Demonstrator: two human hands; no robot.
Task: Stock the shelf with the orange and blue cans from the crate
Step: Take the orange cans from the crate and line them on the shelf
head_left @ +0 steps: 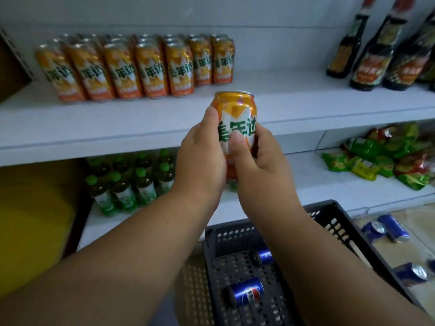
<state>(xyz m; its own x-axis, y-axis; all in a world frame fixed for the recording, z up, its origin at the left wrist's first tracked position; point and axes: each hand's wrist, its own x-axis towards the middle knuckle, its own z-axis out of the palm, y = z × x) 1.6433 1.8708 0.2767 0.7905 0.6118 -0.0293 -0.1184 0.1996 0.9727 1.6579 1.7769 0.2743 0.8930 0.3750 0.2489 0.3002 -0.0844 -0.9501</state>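
White shelving fills the view ahead of me, with a pale wall behind it. On the upper shelf (294, 107), a block of orange cans (131, 67) stands upright in rows at the left; dark bottles (376, 55) stand at the far right of the same shelf. I see both hands raised in front of the shelf edge, gripping one orange can (235, 118) between them. My left hand (200, 161) wraps the can's left side, thumb lying up along the label. My right hand (261, 165) wraps the right side, thumb pressed across the front of the label. The can is upright, held in the air just before the shelf lip, to the right of the stocked block and apart from it. On the lower shelf, green-capped bottles (127, 184) stand at the left and green and red snack packets (388, 156) lie at the right. Below my forearms sits the dark perforated crate (341, 222), with two blue cans (247, 292) lying on their sides inside it. Further blue cans (386, 229) lie on the floor to the right of the crate.
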